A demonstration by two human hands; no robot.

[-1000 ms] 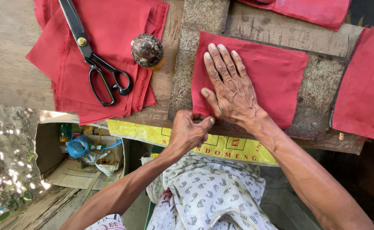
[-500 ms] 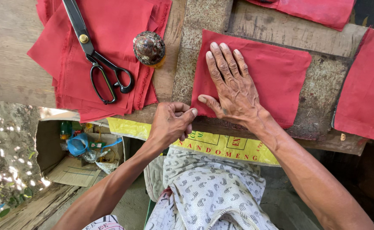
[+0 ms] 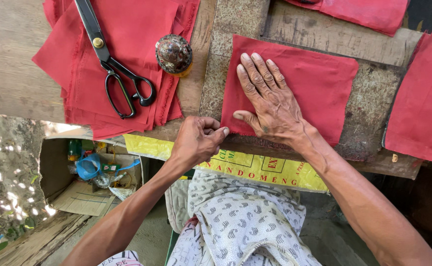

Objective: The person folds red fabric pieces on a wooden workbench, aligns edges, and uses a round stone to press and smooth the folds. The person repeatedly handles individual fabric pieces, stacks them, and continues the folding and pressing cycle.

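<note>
A red cloth square (image 3: 319,83) lies flat on the worn stone-and-wood tabletop (image 3: 373,103). My right hand (image 3: 270,106) rests palm down on its left half, fingers spread and pointing away from me. My left hand (image 3: 196,140) is curled at the table's near edge. Its thumb and forefinger meet at the cloth's lower-left corner and seem to pinch it. A stack of red cloth pieces (image 3: 127,34) lies to the left with black scissors (image 3: 115,74) on top. A round patterned knob-like object (image 3: 174,53) stands at the stack's right edge.
More red pieces lie at the right (image 3: 423,103) and at the top (image 3: 368,12). A yellow printed sheet (image 3: 255,170) hangs off the near table edge. Below left, an open cardboard box (image 3: 73,192) holds bottles and a blue item. White patterned fabric (image 3: 245,226) covers my lap.
My left hand drew back to the left off the cloth corner, then returned to it with thumb and forefinger together. My right hand stayed flat on the cloth.
</note>
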